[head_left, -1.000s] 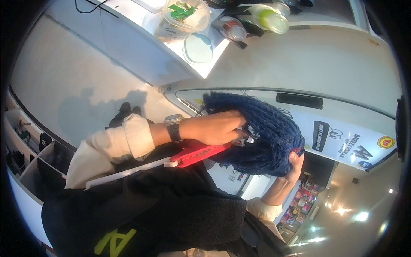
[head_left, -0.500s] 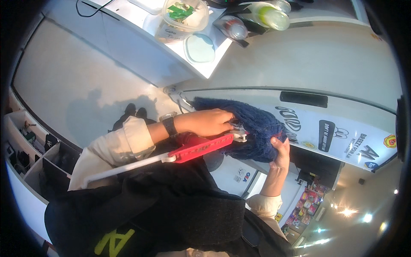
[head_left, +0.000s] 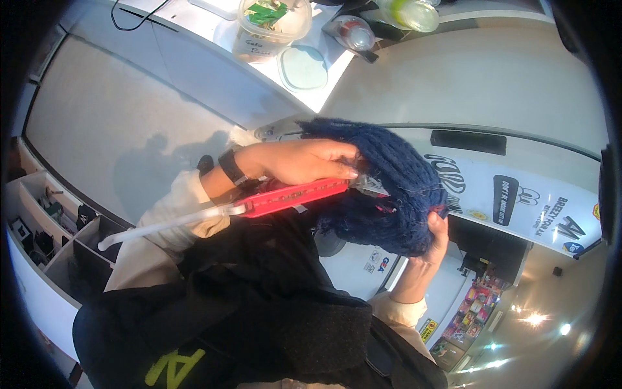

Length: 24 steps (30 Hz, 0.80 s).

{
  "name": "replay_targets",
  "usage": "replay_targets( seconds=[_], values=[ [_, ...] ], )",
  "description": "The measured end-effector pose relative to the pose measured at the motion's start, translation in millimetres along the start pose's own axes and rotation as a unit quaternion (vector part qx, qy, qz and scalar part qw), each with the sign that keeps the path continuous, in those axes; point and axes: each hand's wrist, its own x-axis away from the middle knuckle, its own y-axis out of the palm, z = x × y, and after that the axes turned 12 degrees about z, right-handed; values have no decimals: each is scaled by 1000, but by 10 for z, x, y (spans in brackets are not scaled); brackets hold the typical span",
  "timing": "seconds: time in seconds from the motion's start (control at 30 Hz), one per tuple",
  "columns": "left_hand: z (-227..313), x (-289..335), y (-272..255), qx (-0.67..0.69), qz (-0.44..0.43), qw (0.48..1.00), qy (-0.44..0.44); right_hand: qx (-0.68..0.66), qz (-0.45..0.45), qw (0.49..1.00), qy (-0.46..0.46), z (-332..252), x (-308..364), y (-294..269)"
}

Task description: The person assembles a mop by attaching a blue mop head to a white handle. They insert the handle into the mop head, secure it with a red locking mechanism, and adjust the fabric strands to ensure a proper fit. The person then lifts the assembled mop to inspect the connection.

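Observation:
A mop head of dark blue yarn [head_left: 402, 175] is held up in front of my body, folded into a loop. My left hand [head_left: 311, 161], with a dark band on its wrist, is closed at the near part of the yarn, thumb and fingers beside a whitish clip [head_left: 370, 185]. Below this hand runs a red plastic mop holder [head_left: 291, 196], its white handle [head_left: 168, 223] slanting down to the left past my sleeve. My right hand [head_left: 433, 243] grips the far right end of the yarn, thumb on the outside; its other fingers are mostly hidden.
At the top, a white counter [head_left: 317, 94] bears a clear plastic tub [head_left: 269, 42], a pale lid [head_left: 302, 68] and several bottles [head_left: 353, 34]. A white panel with printed graphics [head_left: 518, 194] stands behind the mop. Open compartments [head_left: 48, 214] line the left side.
My left hand has turned so that its thumb shows. The yarn has risen a little and its loop has opened wider. The red holder now lies flatter.

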Motion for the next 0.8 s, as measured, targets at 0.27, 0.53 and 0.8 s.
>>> replay_targets(
  seconds=[0.27,0.53,0.8],
  values=[
    [-105,-213,-8,-102,147,968,174,55,-26,998,-33,-180,-145,225],
    [-191,-5,-4,-148,217,956,132,55,-58,997,-3,-52,-252,324],
    [-92,-33,192,-131,193,959,158,56,-51,996,-51,-167,-330,279]
  ],
)
